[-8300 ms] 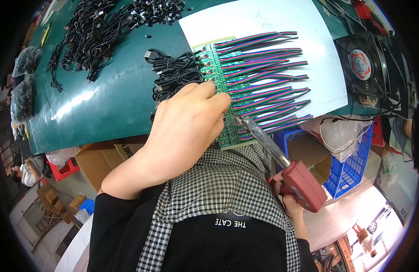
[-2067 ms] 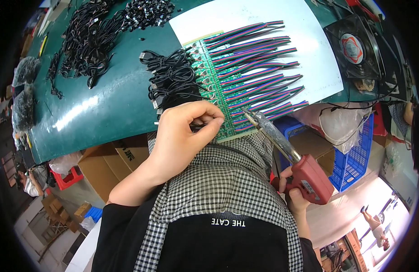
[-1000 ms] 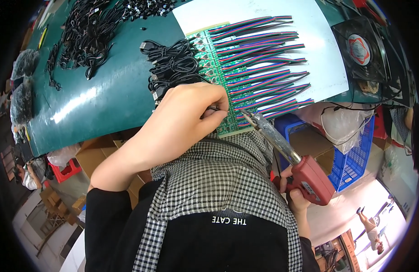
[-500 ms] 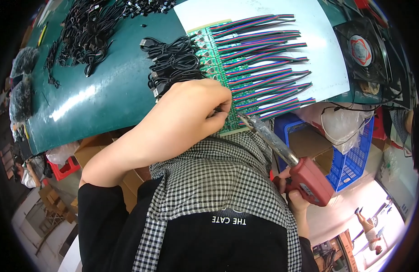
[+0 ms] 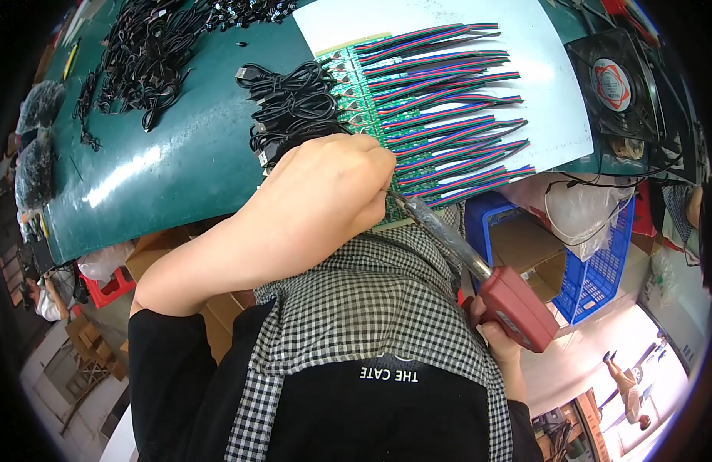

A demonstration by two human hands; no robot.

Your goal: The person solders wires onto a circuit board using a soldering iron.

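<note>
Head view: I can't tell if the left hand [image 5: 333, 181], curled over the long green circuit-board panel [image 5: 369, 108], pinches anything; the right hand [image 5: 499, 339] grips a red-bodied soldering iron [image 5: 517, 308]. Soldering seems underway, needing steadiness next.

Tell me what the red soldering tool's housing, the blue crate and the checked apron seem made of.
Red housing: probably hard plastic, satin, given its smooth, moulded-looking shape.
Blue crate: likely plastic, fairly smooth, since its evenly coloured walls have regular openings.
Checked apron: cloth, matte, as its soft folds show; fibre unclear.
</note>
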